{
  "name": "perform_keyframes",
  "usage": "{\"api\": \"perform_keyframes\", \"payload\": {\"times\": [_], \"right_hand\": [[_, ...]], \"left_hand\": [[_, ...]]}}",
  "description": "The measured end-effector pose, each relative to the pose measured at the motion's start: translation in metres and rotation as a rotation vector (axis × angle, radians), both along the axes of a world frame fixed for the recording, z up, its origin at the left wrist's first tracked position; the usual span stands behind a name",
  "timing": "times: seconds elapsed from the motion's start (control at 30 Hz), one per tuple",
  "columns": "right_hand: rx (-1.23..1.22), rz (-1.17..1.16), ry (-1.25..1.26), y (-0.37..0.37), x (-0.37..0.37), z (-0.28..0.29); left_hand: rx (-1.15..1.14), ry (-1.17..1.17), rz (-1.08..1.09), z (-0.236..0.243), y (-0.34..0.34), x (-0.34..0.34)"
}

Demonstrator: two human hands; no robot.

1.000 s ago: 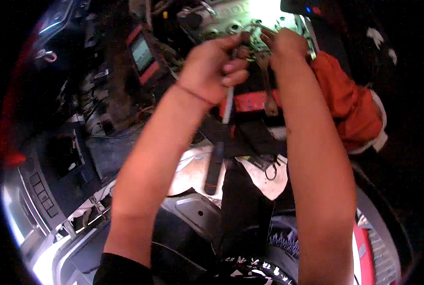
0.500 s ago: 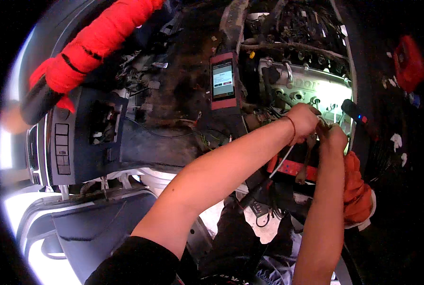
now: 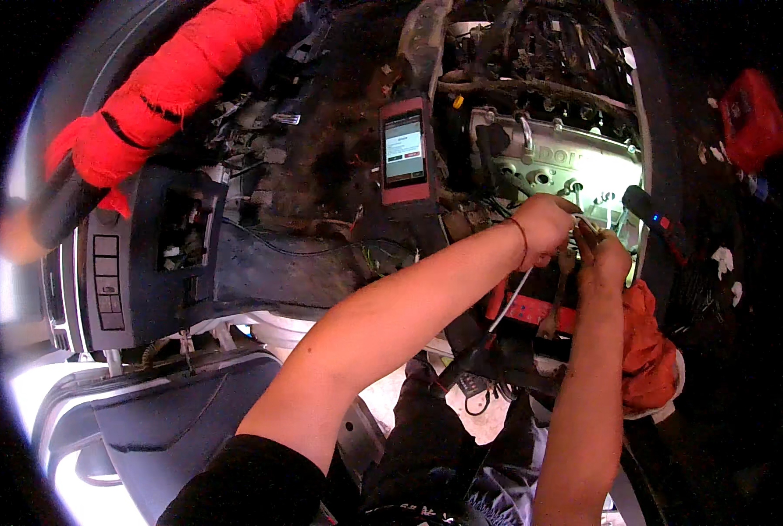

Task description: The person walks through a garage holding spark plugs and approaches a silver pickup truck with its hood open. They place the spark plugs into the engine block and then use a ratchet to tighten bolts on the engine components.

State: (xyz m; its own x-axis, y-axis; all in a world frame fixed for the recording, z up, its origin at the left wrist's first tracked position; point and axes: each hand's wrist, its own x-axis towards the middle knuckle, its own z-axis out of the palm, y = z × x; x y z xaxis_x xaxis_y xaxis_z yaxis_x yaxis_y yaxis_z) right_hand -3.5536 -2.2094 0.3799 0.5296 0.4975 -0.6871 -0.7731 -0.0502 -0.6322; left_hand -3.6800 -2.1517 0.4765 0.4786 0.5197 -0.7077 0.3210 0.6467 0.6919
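Observation:
My left hand (image 3: 545,226) and my right hand (image 3: 605,261) meet close together over the near side of a metal engine cover (image 3: 554,153). The fingers of both are closed in a pinch, and what they hold is too small or hidden to make out. Below my left hand slants a thin pale rod (image 3: 512,301) with a dark lower end; whether that hand grips it cannot be seen. Between my wrists stands a brownish metal part (image 3: 567,261). Round openings (image 3: 576,187) line the cover, lit brightly at its right.
A scanner tablet (image 3: 405,153) in a red-edged case lies left of the engine. A dark work lamp (image 3: 647,210) sits at the right. An orange cloth (image 3: 647,351) hangs beside my right forearm. A red-wrapped bar (image 3: 172,83) crosses the upper left, above a dashboard panel (image 3: 106,280).
The whole scene has shifted slightly left in view. My right fingers appear a little more upright, and both hands stay close together at the engine.

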Motion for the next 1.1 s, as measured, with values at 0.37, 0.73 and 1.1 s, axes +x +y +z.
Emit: {"api": "perform_keyframes", "payload": {"times": [0.37,0.73,1.1], "right_hand": [[-0.001,0.064,-0.018,-0.015,-0.022,0.043],[0.003,0.071,-0.001,-0.030,-0.028,0.050],[0.041,0.116,0.002,-0.051,-0.039,0.068]], "left_hand": [[-0.070,0.027,-0.050,0.020,-0.002,-0.016],[-0.039,0.029,-0.064,0.042,-0.017,-0.027],[-0.059,0.030,-0.111,0.056,-0.026,-0.039]]}}
